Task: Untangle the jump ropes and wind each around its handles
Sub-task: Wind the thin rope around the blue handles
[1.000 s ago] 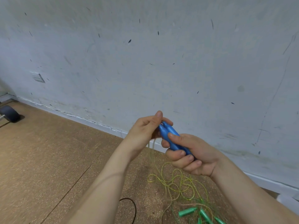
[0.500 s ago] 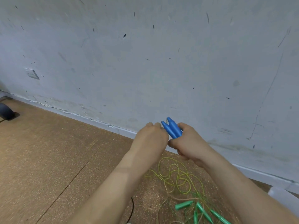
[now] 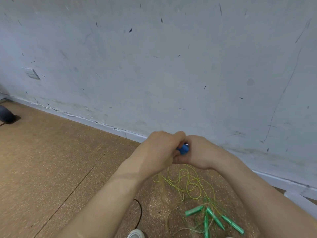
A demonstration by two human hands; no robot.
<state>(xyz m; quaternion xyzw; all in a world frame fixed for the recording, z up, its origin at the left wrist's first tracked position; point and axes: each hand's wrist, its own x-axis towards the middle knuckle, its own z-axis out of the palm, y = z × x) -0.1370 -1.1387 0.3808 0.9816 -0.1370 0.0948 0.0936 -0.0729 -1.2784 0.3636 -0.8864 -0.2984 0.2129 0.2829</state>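
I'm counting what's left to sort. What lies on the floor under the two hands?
A loose yellow-green rope and green handles lie there. The right forearm covers the floor beside them, so more could be hidden.

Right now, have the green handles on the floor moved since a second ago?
No. The green handles lie as before, at the same gap right of the black cable.

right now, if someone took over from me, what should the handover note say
The left hand and right hand both grip the blue handles, held together.
The yellow rope trails from under the hands into loose loops on the floor; green handles lie in a tangle beside it.
Done: blue handles paired. Left: wind the yellow rope, then untangle and wind the green ones.
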